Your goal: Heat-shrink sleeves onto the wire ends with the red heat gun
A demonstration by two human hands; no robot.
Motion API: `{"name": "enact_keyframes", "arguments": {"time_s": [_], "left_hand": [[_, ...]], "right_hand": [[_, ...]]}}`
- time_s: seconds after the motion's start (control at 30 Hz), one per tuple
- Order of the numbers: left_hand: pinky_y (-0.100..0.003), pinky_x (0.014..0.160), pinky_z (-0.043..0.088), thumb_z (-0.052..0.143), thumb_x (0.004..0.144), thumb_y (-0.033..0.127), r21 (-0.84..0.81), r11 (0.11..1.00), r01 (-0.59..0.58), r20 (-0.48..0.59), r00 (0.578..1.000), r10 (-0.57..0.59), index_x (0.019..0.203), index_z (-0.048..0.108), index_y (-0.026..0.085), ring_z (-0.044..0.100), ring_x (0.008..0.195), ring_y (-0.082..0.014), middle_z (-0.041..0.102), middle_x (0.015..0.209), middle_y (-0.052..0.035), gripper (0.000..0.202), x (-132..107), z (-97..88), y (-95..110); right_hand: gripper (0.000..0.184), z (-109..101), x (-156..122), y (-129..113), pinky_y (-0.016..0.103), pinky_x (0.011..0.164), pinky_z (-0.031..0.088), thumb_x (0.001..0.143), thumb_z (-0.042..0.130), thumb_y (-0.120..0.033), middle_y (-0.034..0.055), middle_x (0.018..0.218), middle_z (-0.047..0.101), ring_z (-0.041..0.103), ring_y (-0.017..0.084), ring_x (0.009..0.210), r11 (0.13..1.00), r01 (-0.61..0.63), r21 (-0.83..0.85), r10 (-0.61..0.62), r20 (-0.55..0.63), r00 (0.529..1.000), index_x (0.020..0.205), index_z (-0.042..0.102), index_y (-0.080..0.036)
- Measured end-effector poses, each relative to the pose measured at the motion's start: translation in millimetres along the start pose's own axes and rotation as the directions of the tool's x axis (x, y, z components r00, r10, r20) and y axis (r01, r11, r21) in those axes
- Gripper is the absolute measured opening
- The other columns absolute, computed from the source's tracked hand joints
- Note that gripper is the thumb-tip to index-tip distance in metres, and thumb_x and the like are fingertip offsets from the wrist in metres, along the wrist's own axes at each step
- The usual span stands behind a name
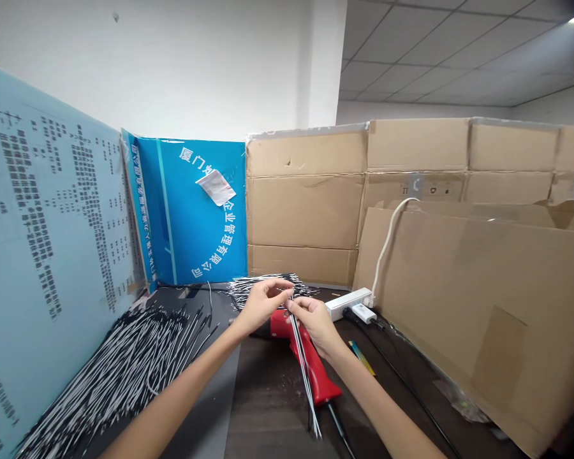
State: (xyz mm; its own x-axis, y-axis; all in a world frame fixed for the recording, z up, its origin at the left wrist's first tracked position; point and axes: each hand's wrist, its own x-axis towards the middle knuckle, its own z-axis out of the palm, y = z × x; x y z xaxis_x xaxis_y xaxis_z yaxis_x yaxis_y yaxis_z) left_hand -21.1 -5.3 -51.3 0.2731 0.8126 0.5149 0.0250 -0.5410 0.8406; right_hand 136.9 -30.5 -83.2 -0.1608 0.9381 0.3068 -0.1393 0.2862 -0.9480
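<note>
Above the middle of the desk, my left hand (263, 303) and my right hand (318, 322) meet at the fingertips. Both are closed in a pinch at the upper end of a few thin black and white wires (304, 370). The wires' loose lengths hang down toward me. What exactly sits between the fingertips is too small to make out. Just below and behind the wires lies a red heat gun (319, 376) with a dark nozzle and a cord at its handle. A bundle of similar wires (242, 290) lies behind my left hand.
A large heap of black and white wires (119, 363) covers the left side. A white power strip (349, 303) with plugs and cables stands at right, near a small yellow-blue strip (362, 358). Cardboard panels (306, 210) and a blue board (191, 217) wall in the desk.
</note>
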Motion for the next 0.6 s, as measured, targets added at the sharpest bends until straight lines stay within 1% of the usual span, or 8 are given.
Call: {"name": "enact_keyframes", "arguments": {"time_s": [0.07, 0.17, 0.23, 0.3, 0.33, 0.4, 0.5, 0.6], "left_hand": [[-0.031, 0.079, 0.056, 0.076, 0.080, 0.043, -0.067, 0.997, 0.041, 0.004, 0.999, -0.041, 0.109, 0.073, 0.017, 0.070, 0.091, -0.0222, 0.074, 0.110, -0.0123, 0.039, 0.0, -0.6, 1.9], [-0.031, 0.079, 0.055, 0.073, 0.083, 0.046, -0.200, 0.960, 0.197, 0.019, 0.980, -0.197, 0.121, 0.069, 0.019, 0.071, 0.085, -0.0193, 0.073, 0.114, -0.0128, 0.047, 0.2, -3.9, 4.7], [-0.031, 0.079, 0.055, 0.069, 0.085, 0.050, -0.242, 0.920, 0.309, 0.078, 0.951, -0.299, 0.116, 0.071, 0.017, 0.071, 0.082, -0.0186, 0.075, 0.105, -0.0126, 0.045, -0.1, -6.6, 5.6], [-0.030, 0.079, 0.054, 0.069, 0.085, 0.051, -0.234, 0.901, 0.366, 0.153, 0.929, -0.337, 0.101, 0.075, 0.015, 0.070, 0.082, -0.0191, 0.076, 0.094, -0.0115, 0.040, -0.9, -8.2, 5.7], [-0.029, 0.078, 0.053, 0.071, 0.083, 0.051, -0.223, 0.902, 0.370, 0.182, 0.925, -0.334, 0.094, 0.076, 0.014, 0.070, 0.081, -0.0191, 0.075, 0.089, -0.0105, 0.038, -1.4, -8.2, 5.6], [-0.028, 0.077, 0.053, 0.075, 0.080, 0.047, -0.218, 0.912, 0.347, 0.206, 0.930, -0.304, 0.087, 0.077, 0.014, 0.068, 0.078, -0.0181, 0.074, 0.085, -0.0085, 0.034, -2.5, -7.1, 5.3], [-0.028, 0.075, 0.052, 0.078, 0.077, 0.044, -0.243, 0.915, 0.322, 0.199, 0.940, -0.278, 0.087, 0.078, 0.014, 0.066, 0.075, -0.0163, 0.074, 0.086, -0.0075, 0.032, -3.6, -4.2, 5.1], [-0.028, 0.074, 0.051, 0.078, 0.077, 0.044, -0.232, 0.915, 0.330, 0.204, 0.936, -0.286, 0.089, 0.079, 0.013, 0.065, 0.073, -0.0159, 0.075, 0.088, -0.0089, 0.034, -3.5, -3.0, 4.8]], "right_hand": [[0.037, -0.2, -0.2, -0.2, 0.027, 0.056, 0.036, 0.079, 0.075, -0.055, 0.0028, 0.064, 0.070, 0.056, 0.015, 0.056, 1.000, 0.010, 0.003, -0.010, -0.002, 1.000, 0.076, 0.073, -0.018], [0.037, -1.1, -0.2, -0.1, 0.027, 0.057, 0.039, 0.078, 0.077, -0.054, 0.0036, 0.069, 0.071, 0.060, 0.017, 0.061, 0.999, 0.019, 0.034, -0.018, -0.006, 1.000, 0.077, 0.074, -0.018], [0.036, -2.0, 0.0, 0.1, 0.027, 0.058, 0.041, 0.078, 0.078, -0.053, 0.0038, 0.070, 0.072, 0.062, 0.017, 0.062, 0.998, 0.015, 0.059, -0.014, -0.013, 1.000, 0.078, 0.074, -0.018], [0.035, -3.0, 0.2, 0.3, 0.026, 0.057, 0.041, 0.077, 0.079, -0.053, 0.0031, 0.068, 0.070, 0.062, 0.017, 0.062, 0.996, 0.010, 0.088, -0.008, -0.018, 1.000, 0.076, 0.074, -0.018], [0.035, -3.3, 0.4, 0.3, 0.026, 0.057, 0.041, 0.077, 0.079, -0.053, 0.0027, 0.067, 0.069, 0.062, 0.017, 0.061, 0.994, 0.007, 0.106, -0.005, -0.016, 1.000, 0.076, 0.074, -0.018], [0.035, -3.8, 1.0, 0.6, 0.026, 0.056, 0.042, 0.074, 0.081, -0.053, 0.0023, 0.066, 0.068, 0.062, 0.017, 0.061, 0.990, -0.009, 0.139, 0.011, -0.014, 1.000, 0.076, 0.074, -0.018], [0.036, -4.3, 2.1, 2.0, 0.026, 0.057, 0.045, 0.072, 0.083, -0.053, 0.0028, 0.069, 0.069, 0.066, 0.019, 0.064, 0.987, -0.032, 0.155, 0.036, -0.019, 0.999, 0.078, 0.075, -0.018], [0.035, -5.2, 2.7, 3.9, 0.025, 0.058, 0.046, 0.073, 0.082, -0.051, 0.0040, 0.073, 0.072, 0.069, 0.019, 0.067, 0.992, -0.041, 0.120, 0.041, 0.000, 0.999, 0.080, 0.077, -0.017]]}}
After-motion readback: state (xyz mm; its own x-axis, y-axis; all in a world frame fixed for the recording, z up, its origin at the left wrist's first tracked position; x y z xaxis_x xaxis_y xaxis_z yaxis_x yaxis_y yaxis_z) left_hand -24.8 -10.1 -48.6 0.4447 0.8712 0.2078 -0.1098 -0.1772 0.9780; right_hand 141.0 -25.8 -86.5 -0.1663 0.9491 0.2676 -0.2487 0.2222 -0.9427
